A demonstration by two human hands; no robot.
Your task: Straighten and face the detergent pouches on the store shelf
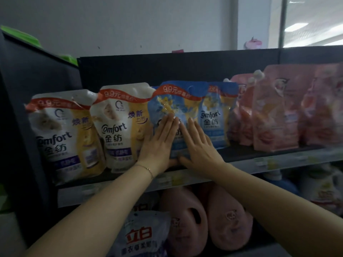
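Both flat palms, left hand (157, 141) and right hand (198, 143), press the blue pouch (178, 101); push evenly, keeping it upright on the shelf (241, 156).

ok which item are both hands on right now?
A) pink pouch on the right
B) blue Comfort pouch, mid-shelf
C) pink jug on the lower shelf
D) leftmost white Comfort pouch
B: the left hand and right hand both lie flat, fingers straight, on the front of the blue Comfort pouch, just right of a white Comfort pouch.
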